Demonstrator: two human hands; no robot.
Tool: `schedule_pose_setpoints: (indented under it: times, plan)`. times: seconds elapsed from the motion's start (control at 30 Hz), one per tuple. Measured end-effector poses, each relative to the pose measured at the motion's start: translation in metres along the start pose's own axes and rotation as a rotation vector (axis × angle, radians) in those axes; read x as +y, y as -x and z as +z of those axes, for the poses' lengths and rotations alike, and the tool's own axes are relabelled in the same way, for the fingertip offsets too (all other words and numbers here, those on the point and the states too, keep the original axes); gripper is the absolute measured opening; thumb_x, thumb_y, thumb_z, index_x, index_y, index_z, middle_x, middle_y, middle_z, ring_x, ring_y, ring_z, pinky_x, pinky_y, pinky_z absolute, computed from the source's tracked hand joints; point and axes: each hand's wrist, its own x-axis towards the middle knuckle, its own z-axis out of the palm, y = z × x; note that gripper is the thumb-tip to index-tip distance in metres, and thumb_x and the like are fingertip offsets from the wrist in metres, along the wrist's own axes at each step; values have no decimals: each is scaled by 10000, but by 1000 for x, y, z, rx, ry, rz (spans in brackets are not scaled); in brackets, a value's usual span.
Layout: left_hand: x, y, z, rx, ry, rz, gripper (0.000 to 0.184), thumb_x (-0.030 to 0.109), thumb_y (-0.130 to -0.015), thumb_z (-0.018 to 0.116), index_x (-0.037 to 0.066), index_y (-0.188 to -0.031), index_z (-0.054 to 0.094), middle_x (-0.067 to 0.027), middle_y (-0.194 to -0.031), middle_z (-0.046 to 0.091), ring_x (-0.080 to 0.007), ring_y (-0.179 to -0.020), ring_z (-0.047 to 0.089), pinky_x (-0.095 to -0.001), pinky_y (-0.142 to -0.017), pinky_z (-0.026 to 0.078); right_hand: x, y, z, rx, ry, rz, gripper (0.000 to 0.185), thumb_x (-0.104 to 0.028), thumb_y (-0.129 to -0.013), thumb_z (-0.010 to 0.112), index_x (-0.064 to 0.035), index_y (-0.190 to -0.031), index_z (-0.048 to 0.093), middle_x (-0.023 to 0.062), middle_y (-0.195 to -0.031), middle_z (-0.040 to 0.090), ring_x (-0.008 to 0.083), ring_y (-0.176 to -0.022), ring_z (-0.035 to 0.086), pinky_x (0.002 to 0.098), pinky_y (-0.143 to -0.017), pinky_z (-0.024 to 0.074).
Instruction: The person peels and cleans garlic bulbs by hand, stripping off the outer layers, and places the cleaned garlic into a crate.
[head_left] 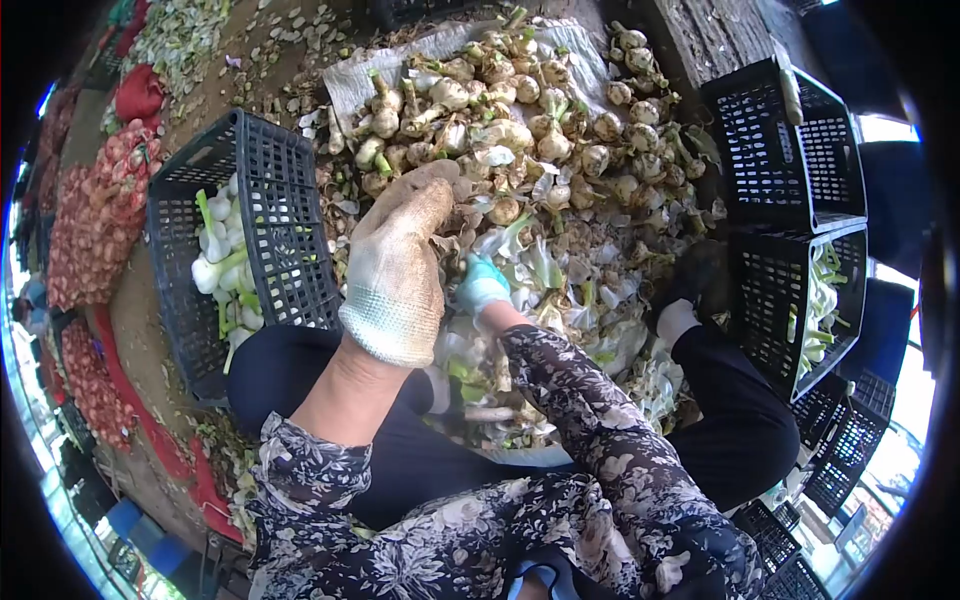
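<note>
Garlic bulbs (pixel 555 147): heaped on and around pale sacking (pixel 585 60), upper centre of view. Long axes mixed; near heap's left edge, one stub stem pointing toward top of view. In black crate (pixel 290 230) at left: cleaner white bulbs (pixel 207 275), one green stem slanting up and right. Left hand (pixel 395 270), pale glove: fingers curled at heap's near edge; whether holding anything, cannot tell. Right hand (pixel 483 285), teal glove: among loose skins (pixel 540 265); fingers partly hidden, grip cannot be told.
</note>
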Motion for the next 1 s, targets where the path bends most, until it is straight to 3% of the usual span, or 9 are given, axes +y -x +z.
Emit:
schedule_pose_setpoints:
  times: [0.1,0.17,0.3,0.43,0.63,0.73,0.8,0.87,1.0]
  plan:
    - [-1,3,-2,-70,-47,-1,295,117,-891,457,-44,-1122,546,-145,-1016,606,-209,-883,585,-303,-787,473,16,11,-15,-139,-999,98,302,-166,-788,640,-32,-1044,551,80,-904,610,177,-759,574,285,-688,481]
    - [1,8,3,-90,-65,-3,311,138,-886,467,-51,-1121,543,-150,-1027,601,-207,-851,587,-300,-775,472,31,17,-56,-140,-882,-121,231,-219,-877,562,-53,-1038,557,12,-812,581,95,-661,527,235,-591,439]
    - [-10,14,9,-248,-408,27,451,243,-882,520,-75,-1199,475,-137,-1076,587,-213,-939,555,-336,-874,418,-5,78,-168,-112,-1411,-196,266,-194,-869,584,-51,-1092,557,-43,-822,564,53,-674,492,211,-582,403]
    - [-24,21,19,-606,-154,-311,503,209,-897,538,-77,-1280,380,-119,-1089,590,-207,-999,545,-319,-896,410,-36,145,-250,-47,-1079,-380,277,-125,-864,582,-43,-1125,540,-31,-880,579,39,-738,507,203,-618,424]
    - [-25,27,21,-775,278,-438,451,142,-875,575,-2,-1273,419,-110,-1043,589,-187,-950,553,-323,-839,447,-38,165,-258,-69,-959,-536,278,-48,-861,524,-32,-1139,528,-17,-897,588,54,-768,529,210,-652,446]
    - [-23,31,27,-709,131,-210,479,140,-868,584,11,-1290,399,-112,-1069,577,-183,-903,568,-306,-810,471,-39,164,-248,61,-1151,-590,264,-91,-890,499,-36,-1148,517,-14,-868,580,79,-768,539,219,-644,454]
    - [-22,36,34,-590,-73,61,460,102,-856,597,33,-1276,424,-74,-1091,554,-169,-817,578,-273,-759,496,-29,138,-238,-234,-2054,-393,301,-386,-911,509,-86,-943,508,2,-770,551,110,-661,531,215,-548,446]
    - [-24,32,27,-546,-218,234,555,106,-774,696,38,-1263,442,-81,-1143,550,-180,-961,578,-291,-837,486,-6,120,-216,-474,-2231,-435,424,-468,-909,455,-65,-1023,523,42,-796,583,152,-615,563,275,-514,465]
    - [-32,34,32,-432,-618,657,677,154,-652,801,38,-1237,481,-76,-1161,546,-186,-1061,535,-305,-902,448,-42,144,-208,122,-1588,-173,362,-431,-908,492,-76,-976,519,39,-762,578,139,-557,531,250,-441,425]
